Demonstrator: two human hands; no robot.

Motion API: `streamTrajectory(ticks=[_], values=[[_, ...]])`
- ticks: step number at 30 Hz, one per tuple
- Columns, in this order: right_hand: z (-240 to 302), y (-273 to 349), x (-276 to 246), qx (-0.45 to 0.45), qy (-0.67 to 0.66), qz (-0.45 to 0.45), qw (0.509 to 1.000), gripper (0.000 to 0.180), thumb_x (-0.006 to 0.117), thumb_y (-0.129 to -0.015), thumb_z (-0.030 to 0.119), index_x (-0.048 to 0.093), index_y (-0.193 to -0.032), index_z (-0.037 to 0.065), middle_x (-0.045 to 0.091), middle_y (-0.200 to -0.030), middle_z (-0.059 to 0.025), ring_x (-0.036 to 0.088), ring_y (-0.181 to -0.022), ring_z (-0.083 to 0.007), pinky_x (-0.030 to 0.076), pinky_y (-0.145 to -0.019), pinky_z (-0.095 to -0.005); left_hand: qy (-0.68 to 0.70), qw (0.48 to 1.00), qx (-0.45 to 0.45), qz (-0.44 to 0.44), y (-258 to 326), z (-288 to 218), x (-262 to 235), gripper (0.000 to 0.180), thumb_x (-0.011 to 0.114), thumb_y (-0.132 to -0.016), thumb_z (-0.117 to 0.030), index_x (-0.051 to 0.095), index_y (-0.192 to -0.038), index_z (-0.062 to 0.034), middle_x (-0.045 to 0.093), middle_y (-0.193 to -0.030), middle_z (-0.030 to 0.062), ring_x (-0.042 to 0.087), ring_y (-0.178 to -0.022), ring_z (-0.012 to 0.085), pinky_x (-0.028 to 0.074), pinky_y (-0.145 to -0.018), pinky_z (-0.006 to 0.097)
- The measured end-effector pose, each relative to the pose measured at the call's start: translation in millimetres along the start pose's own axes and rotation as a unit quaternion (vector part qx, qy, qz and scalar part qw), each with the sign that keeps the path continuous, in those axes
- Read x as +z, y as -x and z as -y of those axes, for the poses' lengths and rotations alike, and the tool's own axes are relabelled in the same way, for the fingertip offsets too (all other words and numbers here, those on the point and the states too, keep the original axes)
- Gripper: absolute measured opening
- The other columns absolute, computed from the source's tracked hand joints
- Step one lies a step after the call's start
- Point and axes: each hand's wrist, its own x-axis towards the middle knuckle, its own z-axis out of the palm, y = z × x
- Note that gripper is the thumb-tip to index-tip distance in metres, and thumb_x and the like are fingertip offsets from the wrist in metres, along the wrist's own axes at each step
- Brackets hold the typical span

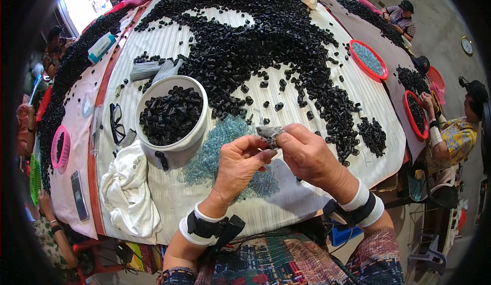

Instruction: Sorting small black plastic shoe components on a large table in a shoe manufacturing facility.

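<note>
My right hand (313,154) is closed around a small bundle of thin grey pieces (270,133); their exact kind is too small to make out. My left hand (239,163) meets it from the left, thumb and fingers bent together in a pinch with darkened tips. What sits between those fingertips is hidden. Beneath both hands spreads a heap of small clear bluish pieces (209,154). Beyond them lies a large pile of short black plastic parts (266,42). Left of my hands stands a white bowl (201,119) filled with black parts.
Around the bowl are eyeglasses (117,124), a white cloth (130,190) and grey bundles (146,71). A phone (80,195) lies at the left. On the right, red baskets (384,76) hold blue pieces or black parts. Several people work at side tables, one in a yellow patterned shirt (452,142).
</note>
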Motion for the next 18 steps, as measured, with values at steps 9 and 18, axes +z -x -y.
streamTrajectory(ticks=[9,18], values=[[2.6,-1.8,2.3,0.05,-0.078,-0.012,0.996,0.027,0.057,-0.074,-0.007,0.052,-0.1,-0.001,0.055,-0.08,-0.014,0.059,-0.071,-0.0292,0.049,-0.059,-0.0365,0.005,1.0,-0.011,-0.008,0.9,-1.3,0.2,0.017,0.07,-0.081,-0.007,0.065,-0.094,0.0025,0.066,-0.078,0.0044,0.06,-0.065,0.0072,0.05,-0.055,0.02],[3.8,5.2,13.8,0.151,-0.184,-0.101,0.966,0.017,0.063,-0.074,-0.007,0.055,-0.087,-0.001,0.056,-0.076,-0.0135,0.059,-0.066,-0.0266,0.047,-0.055,-0.0336,0.068,0.997,-0.021,0.03,0.4,-3.0,-2.9,0.021,0.068,-0.083,-0.007,0.065,-0.102,0.0021,0.068,-0.084,0.0067,0.062,-0.071,0.009,0.052,-0.057,0.021]])
